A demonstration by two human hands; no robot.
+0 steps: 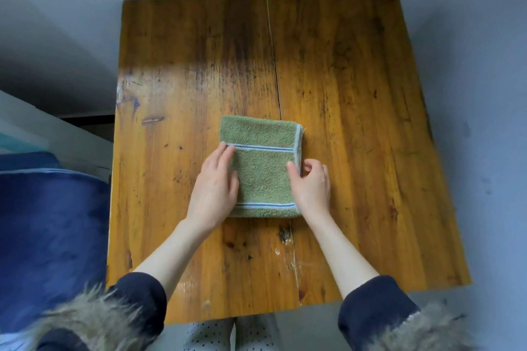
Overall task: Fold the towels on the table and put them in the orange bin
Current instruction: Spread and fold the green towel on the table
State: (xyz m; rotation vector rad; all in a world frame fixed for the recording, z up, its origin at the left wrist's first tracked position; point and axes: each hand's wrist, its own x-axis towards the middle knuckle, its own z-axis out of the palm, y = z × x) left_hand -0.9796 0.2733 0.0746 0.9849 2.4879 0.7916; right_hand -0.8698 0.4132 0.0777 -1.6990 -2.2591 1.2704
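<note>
One green towel [263, 164], folded to a compact rectangle with pale blue-striped bands, lies at the centre of the frame on a wooden table [356, 94], slightly toward the near edge. The towel's left side is partly covered by the left hand [214, 189], and its lower right corner by the right hand [312, 186]; the number of folded layers cannot be made out. The left hand lies flat on the towel with fingers straight and together, pressing down. The right hand's thumb rests on the top surface while its fingers curl at the right edge; the thumb and fingers appear to pinch that edge. No orange bin appears in view; the only candidate for a container is a dark blue object [48, 236] at the lower left, cut off by the frame, its nature and contents unclear. Two dark sleeves with fur trim [94, 319] are cropped at the bottom. Count: one towel, one table, two hands.
</note>
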